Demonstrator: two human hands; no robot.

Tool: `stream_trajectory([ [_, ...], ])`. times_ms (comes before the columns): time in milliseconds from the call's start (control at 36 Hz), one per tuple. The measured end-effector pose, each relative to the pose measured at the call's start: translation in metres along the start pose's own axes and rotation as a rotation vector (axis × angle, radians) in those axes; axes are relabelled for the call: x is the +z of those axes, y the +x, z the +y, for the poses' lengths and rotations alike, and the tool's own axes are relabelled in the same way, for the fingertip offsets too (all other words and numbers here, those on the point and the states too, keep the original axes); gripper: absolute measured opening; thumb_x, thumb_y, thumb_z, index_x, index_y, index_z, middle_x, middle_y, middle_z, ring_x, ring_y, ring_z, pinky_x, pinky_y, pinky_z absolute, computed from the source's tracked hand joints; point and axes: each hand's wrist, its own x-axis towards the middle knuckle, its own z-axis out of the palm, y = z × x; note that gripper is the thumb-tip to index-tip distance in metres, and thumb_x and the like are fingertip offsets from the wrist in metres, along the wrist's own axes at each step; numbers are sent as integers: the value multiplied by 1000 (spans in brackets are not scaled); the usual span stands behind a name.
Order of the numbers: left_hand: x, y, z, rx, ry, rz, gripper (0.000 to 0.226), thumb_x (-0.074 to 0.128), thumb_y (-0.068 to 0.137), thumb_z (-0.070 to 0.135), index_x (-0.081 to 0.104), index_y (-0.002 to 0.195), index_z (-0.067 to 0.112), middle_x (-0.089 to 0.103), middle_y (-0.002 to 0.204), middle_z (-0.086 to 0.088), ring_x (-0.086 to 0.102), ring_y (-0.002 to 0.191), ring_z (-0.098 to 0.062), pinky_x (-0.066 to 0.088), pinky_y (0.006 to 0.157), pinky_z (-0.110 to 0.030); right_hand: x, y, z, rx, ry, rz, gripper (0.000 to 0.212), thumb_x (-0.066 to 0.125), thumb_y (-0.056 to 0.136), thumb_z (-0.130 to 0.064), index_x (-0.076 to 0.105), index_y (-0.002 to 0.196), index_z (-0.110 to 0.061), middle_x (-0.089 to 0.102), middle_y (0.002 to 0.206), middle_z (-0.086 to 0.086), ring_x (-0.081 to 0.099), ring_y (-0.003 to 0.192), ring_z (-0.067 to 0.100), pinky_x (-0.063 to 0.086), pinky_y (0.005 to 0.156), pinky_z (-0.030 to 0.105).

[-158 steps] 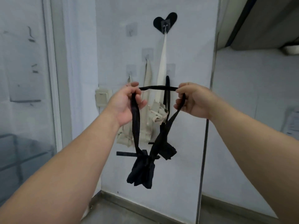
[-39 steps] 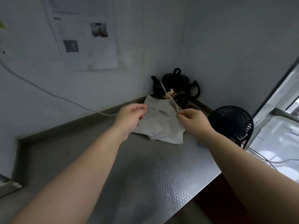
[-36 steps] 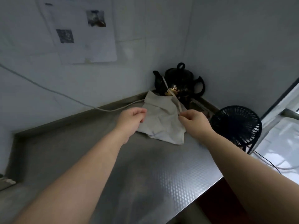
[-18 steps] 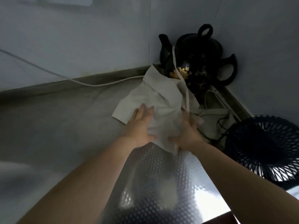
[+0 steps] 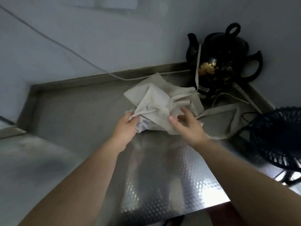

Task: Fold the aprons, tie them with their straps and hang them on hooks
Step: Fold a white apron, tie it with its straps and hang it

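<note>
Two bare forearms reach in from the lower edge over a dimpled steel tabletop (image 5: 162,185) that catches the light near its front edge. The left hand (image 5: 128,123) has its fingers curled, pinching a gathered fold at the near left edge of a crumpled beige apron (image 5: 156,100). The right hand (image 5: 187,126) is spread loose with thumb and fingers apart at the cloth's near right corner; motion blur hides whether it touches the fabric. The apron lies bunched on the tabletop towards the back corner, partly lifted at the left hand's grip. One strap (image 5: 197,62) runs from it up across the front of a black teapot (image 5: 228,51) with gold flowers, which stands in the corner where the two walls meet. A second strap (image 5: 234,119) loops flat on the tabletop to the right, near a black wire-grille fan (image 5: 276,139) at the right edge. A pale cable (image 5: 65,46) slants down the back wall to the tabletop's raised rim behind the apron.
</note>
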Motion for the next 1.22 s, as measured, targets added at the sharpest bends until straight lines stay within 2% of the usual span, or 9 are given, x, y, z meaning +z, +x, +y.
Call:
stream_trajectory([
  [139, -83, -41, -3, -7, -149, 71, 22, 48, 97, 34, 60, 83, 22, 66, 87, 0, 61, 85, -19, 45, 78, -32, 59, -34, -35, -124, -571, -11, 36, 62, 78, -59, 58, 100, -30, 60, 96, -9, 51, 111, 17, 22, 85, 32],
  [333, -201, -87, 3, -70, -483, 173, 22, 48, 97, 36, 57, 88, 19, 58, 76, -6, 55, 65, -17, 45, 61, -28, 135, -90, -89, -375, -521, -179, 24, 67, 82, -37, 54, 83, -16, 55, 80, -2, 52, 78, 17, 34, 61, 27],
  [444, -245, -112, 1, 73, -218, 322, 31, 50, 93, 46, 64, 86, 19, 69, 91, -9, 66, 79, -26, 52, 71, -37, 149, -112, -117, -395, -296, 108, 13, 50, 89, -14, 52, 79, -7, 54, 77, 8, 50, 77, 26, 29, 61, 30],
  [694, -277, -139, 5, 147, -158, 468, 26, 59, 88, 42, 59, 76, 19, 66, 89, -10, 65, 86, -30, 53, 75, -44, 154, -142, -159, -231, 173, -54, 14, 49, 85, -12, 64, 83, -12, 61, 77, 6, 57, 72, 23, 44, 66, 32],
  [833, -282, -146, -1, 75, 294, 397, 28, 66, 84, 32, 56, 101, 13, 59, 102, -8, 57, 95, -28, 46, 73, -32, 153, -149, -166, -304, 31, -46, 17, 51, 85, -15, 61, 85, -2, 55, 76, 11, 52, 72, 21, 41, 66, 32],
  [972, -267, -167, 37, 362, 440, 27, 100, 72, 70, 20, 13, 150, 26, 17, 154, 7, 18, 141, -6, 17, 111, -18, 144, -169, -191, -503, -354, -245, 20, 62, 81, -13, 54, 64, -19, 53, 62, -6, 48, 57, 5, 36, 49, 12],
  [1056, -248, -175, 64, 352, 351, -302, 72, 76, 65, 33, 51, 132, 32, 58, 120, 17, 54, 107, 2, 42, 92, -18, 137, -173, -204, -535, -378, -265, 22, 67, 76, -11, 54, 63, -23, 54, 59, -7, 48, 53, 4, 38, 47, 13],
  [1139, -244, -162, 62, 391, 422, -117, 17, 72, 80, 30, 70, 90, 16, 64, 78, 5, 54, 72, -8, 42, 69, -25, 120, -170, -203, -527, -544, -193, 17, 73, 75, -20, 57, 72, -22, 54, 66, -6, 49, 61, 10, 39, 52, 22],
  [1222, -253, -154, 54, 385, 14, -1, 14, 59, 89, 11, 71, 87, 18, 69, 78, 8, 59, 75, -7, 45, 76, -26, 104, -160, -189, -465, -740, -35, 23, 66, 81, -24, 47, 68, -20, 50, 73, -1, 52, 79, 25, 35, 56, 27],
])
